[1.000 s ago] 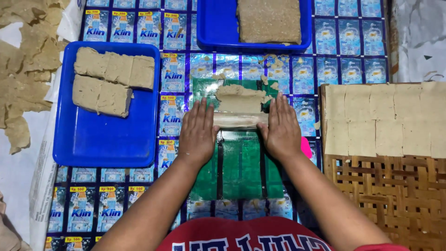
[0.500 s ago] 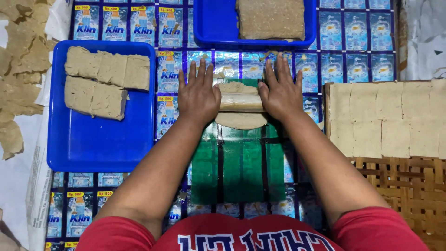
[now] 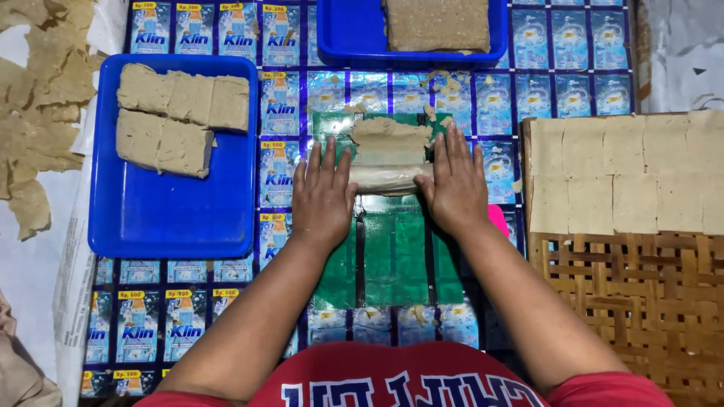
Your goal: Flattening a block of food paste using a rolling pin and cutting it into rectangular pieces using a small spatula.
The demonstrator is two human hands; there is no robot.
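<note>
**Asker:** Head camera, looking straight down. Where are the hands, and what has changed?

**Describer:** Both lie flat, palms down, fingers spread wide, clasping nothing. The left hand and the right hand press on the two ends of a pale dough roll. The roll lies across the far end of a green plastic sheet, at the middle of the tabletop. Half a second ago the arms reached farther forward. Now the hands sit closer to the body. Flat dough remains beyond the roll, so the rolling looks part done.

**Asker:** How many of each thing?

**Describer:** There are two blue trays. The left tray carries two beige slabs, one long and one shorter. The far tray carries one slab. One woven tray at the right bears flat beige squares in two rows. The edge cuts them off, so I cannot count them all. One heap of torn scraps lies far left.
</note>
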